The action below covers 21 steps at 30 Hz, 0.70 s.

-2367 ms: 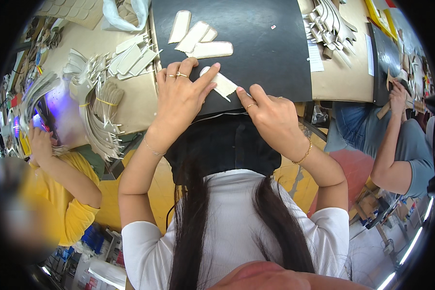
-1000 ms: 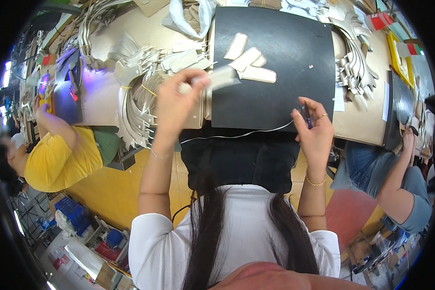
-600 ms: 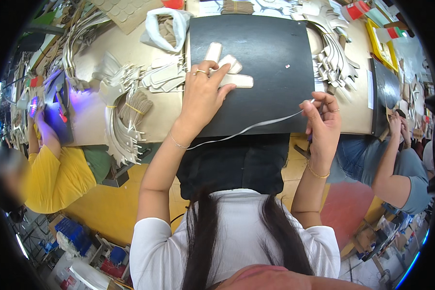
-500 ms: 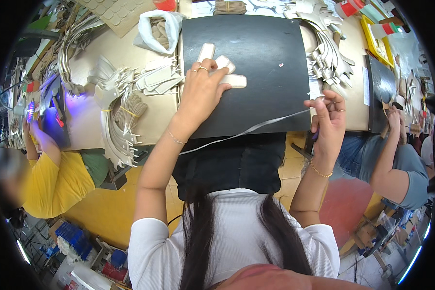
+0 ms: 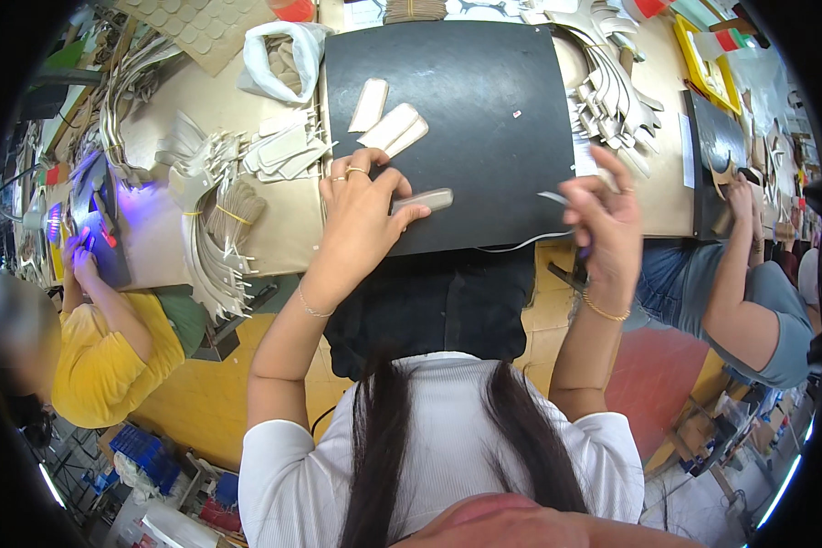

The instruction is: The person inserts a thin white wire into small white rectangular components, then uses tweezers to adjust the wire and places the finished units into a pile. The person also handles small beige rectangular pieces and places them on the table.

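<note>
A flat, beige, rounded strip of stiff material (image 5: 423, 199) is pinned against the near part of a large black rectangular work mat (image 5: 470, 119) by the left hand (image 5: 361, 215), whose thumb is laid along the strip while the ringed fingers are curled loosely above it; the strip is pressed down rather than enclosed. The right hand (image 5: 603, 219) is raised just above the mat's near right edge, its fingers drawn together on a thin pale tool or blade (image 5: 553, 196); the motion blur prevents the exact pinch from being made out. Three more beige strips of the same kind (image 5: 388, 123) are laid near one another further up the mat, well apart from the held one. To the left of the mat, bundles of curved tan cut pieces tied with rubber bands (image 5: 215, 237) are piled on the brown tabletop (image 5: 283, 219). A white bag of small pieces (image 5: 279, 59) is seen beyond them. A person in a yellow shirt (image 5: 110, 352) is seated at the left, and another in a grey-blue shirt (image 5: 758, 301) at the right.
</note>
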Each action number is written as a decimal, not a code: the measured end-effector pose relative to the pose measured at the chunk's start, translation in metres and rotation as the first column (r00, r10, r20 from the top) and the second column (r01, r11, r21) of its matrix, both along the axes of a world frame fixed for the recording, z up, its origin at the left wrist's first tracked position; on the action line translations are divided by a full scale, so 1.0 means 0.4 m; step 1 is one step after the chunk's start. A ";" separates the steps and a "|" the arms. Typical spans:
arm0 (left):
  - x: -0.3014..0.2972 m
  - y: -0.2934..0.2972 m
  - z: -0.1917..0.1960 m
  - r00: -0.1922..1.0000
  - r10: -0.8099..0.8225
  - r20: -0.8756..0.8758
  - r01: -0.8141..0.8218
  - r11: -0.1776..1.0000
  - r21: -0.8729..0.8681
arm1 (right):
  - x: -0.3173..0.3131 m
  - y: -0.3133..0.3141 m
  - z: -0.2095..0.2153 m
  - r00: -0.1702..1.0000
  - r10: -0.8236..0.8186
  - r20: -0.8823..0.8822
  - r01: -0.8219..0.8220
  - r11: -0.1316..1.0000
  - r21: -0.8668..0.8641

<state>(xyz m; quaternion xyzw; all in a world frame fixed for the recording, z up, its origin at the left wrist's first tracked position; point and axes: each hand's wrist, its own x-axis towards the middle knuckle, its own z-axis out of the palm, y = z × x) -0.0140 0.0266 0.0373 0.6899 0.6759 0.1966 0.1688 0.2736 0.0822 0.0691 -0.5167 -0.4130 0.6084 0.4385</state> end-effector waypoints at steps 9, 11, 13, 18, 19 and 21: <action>0.049 -0.048 0.046 0.924 -0.119 0.362 0.052 0.980 0.191 | -0.169 -0.012 0.005 0.940 0.306 -0.154 -0.321 0.943 -0.083; 0.049 -0.047 0.046 0.936 -0.130 0.326 0.049 0.968 0.245 | -0.177 -0.014 0.010 0.930 0.344 -0.132 -0.357 0.929 -0.094; 0.043 -0.047 0.045 0.937 -0.152 0.316 0.067 0.963 0.262 | -0.178 -0.017 0.011 0.925 0.371 -0.087 -0.379 0.917 -0.124; 0.010 -0.061 0.051 0.900 -0.064 0.432 0.052 0.998 0.040 | -0.168 -0.032 0.008 0.832 0.480 0.278 -0.498 0.867 -0.006; 0.006 -0.065 0.052 0.895 -0.045 0.444 0.062 0.998 -0.024 | -0.167 -0.033 0.007 0.738 0.505 0.448 -0.553 0.833 -0.030; 0.005 -0.072 0.050 0.903 -0.054 0.427 0.082 0.995 -0.049 | -0.169 -0.045 0.006 0.697 0.482 0.531 -0.613 0.785 0.092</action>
